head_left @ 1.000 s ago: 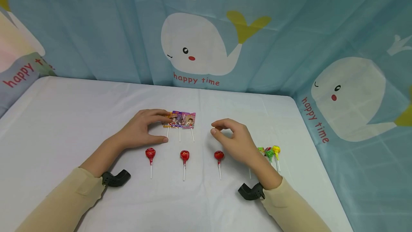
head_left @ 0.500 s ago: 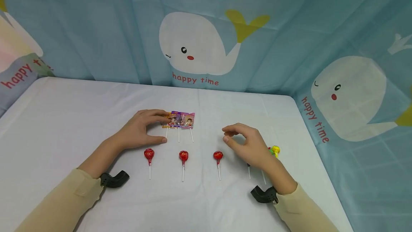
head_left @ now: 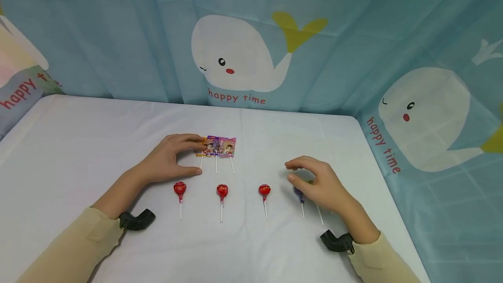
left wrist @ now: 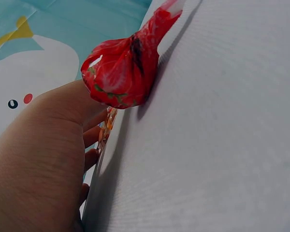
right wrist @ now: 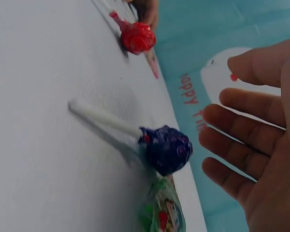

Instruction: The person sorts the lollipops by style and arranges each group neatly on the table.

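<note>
My left hand (head_left: 167,158) lies beside three flat-wrapped lollipops (head_left: 227,146), fingertips over the leftmost orange wrapper and thumb near the end of its stick. Closest to that wrist is a red lollipop (left wrist: 118,72), large in the left wrist view. My right hand (head_left: 324,182) hovers, fingers loosely bent and holding nothing, over a dark blue lollipop (right wrist: 169,150) and a green-wrapped one (right wrist: 166,208). In the head view this hand partly covers the blue one and hides most of the green one; a white stick (head_left: 320,215) shows below it.
Three red lollipops, the left (head_left: 180,188), middle (head_left: 222,190) and right (head_left: 264,189), lie in a spaced row with sticks toward me. A white cloth (head_left: 251,252) covers the table. A blue whale-print curtain (head_left: 157,34) hangs behind and at the right.
My right hand has moved right and a little toward me, uncovering the dark blue lollipop and hiding the yellow and green ones at the right. My left hand stays at the flat wrappers.
</note>
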### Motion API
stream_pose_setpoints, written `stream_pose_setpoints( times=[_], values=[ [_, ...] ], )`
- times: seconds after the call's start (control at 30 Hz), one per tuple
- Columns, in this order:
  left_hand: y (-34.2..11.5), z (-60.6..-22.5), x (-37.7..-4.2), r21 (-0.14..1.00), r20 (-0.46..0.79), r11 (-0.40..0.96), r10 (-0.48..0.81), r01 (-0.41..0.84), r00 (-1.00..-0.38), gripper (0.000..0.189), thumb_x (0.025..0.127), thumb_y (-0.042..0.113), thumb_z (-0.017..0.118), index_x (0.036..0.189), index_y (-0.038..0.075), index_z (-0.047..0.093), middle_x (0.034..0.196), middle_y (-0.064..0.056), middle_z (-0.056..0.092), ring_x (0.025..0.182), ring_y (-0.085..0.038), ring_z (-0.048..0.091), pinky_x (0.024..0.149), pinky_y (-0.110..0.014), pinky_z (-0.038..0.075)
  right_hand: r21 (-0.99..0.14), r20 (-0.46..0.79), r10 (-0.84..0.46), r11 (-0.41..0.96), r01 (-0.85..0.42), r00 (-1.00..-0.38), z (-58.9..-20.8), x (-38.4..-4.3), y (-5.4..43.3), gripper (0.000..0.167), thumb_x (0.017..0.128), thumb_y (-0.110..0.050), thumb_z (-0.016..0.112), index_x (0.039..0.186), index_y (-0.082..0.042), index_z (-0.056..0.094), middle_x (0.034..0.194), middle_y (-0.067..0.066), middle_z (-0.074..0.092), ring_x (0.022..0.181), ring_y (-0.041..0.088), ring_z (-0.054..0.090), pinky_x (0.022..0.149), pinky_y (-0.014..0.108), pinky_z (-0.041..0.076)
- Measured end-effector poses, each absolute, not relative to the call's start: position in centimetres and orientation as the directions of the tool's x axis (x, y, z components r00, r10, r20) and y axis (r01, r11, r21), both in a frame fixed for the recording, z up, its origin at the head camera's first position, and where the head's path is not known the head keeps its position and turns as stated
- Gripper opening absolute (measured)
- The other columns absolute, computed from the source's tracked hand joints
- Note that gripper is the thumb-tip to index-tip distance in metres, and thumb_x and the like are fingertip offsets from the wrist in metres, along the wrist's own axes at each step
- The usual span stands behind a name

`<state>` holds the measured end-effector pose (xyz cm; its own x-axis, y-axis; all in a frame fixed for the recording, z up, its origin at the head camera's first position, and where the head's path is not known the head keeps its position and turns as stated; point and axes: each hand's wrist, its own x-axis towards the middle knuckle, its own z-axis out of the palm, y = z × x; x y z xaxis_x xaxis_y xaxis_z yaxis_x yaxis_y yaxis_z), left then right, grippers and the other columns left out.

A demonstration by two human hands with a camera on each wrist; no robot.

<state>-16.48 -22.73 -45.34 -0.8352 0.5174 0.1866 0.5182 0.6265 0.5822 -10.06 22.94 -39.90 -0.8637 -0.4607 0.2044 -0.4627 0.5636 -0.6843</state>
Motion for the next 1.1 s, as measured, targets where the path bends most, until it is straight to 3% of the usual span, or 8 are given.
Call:
stream_pose_setpoints(
  times=[0.4,0.63,1.1],
  values=[
    [-22.8,-45.6,-16.4,0.59,0.173,0.632,0.51,0.503,-0.843,0.063,0.085,0.046,0.093,0.14,0.022,0.075,0.158,-0.002,0.057,0.151,-0.036,0.044,0.122,-0.069,0.028,-0.587,0.233,-0.471,0.63,-0.509,-0.851,-40.6,-9.7,25.8,0.03,0.099,-0.016,0.082,0.128,-0.012,0.078,0.13,-0.001,0.075,0.125,0.019,0.069,0.107,0.04,0.055],
    [-22.7,-45.6,-16.4,0.584,0.182,0.627,0.518,0.515,-0.836,0.063,0.085,0.046,0.094,0.14,0.023,0.075,0.158,-0.001,0.058,0.15,-0.034,0.045,0.122,-0.068,0.028,-0.501,0.24,-0.457,0.697,-0.513,-0.856,-41.1,-9.0,27.5,0.035,0.095,-0.018,0.085,0.128,-0.012,0.078,0.131,-0.004,0.074,0.126,0.025,0.067,0.106,0.048,0.051],
    [-22.7,-45.5,-16.5,0.585,0.172,0.637,0.507,0.502,-0.844,0.063,0.084,0.045,0.094,0.14,0.023,0.075,0.158,-0.002,0.058,0.151,-0.035,0.044,0.122,-0.07,0.028,-0.42,0.196,-0.506,0.731,-0.538,-0.84,-41.4,-8.5,29.8,0.055,0.085,-0.028,0.093,0.135,-0.014,0.075,0.133,-0.004,0.072,0.128,0.029,0.063,0.109,0.055,0.045]
  ],
)
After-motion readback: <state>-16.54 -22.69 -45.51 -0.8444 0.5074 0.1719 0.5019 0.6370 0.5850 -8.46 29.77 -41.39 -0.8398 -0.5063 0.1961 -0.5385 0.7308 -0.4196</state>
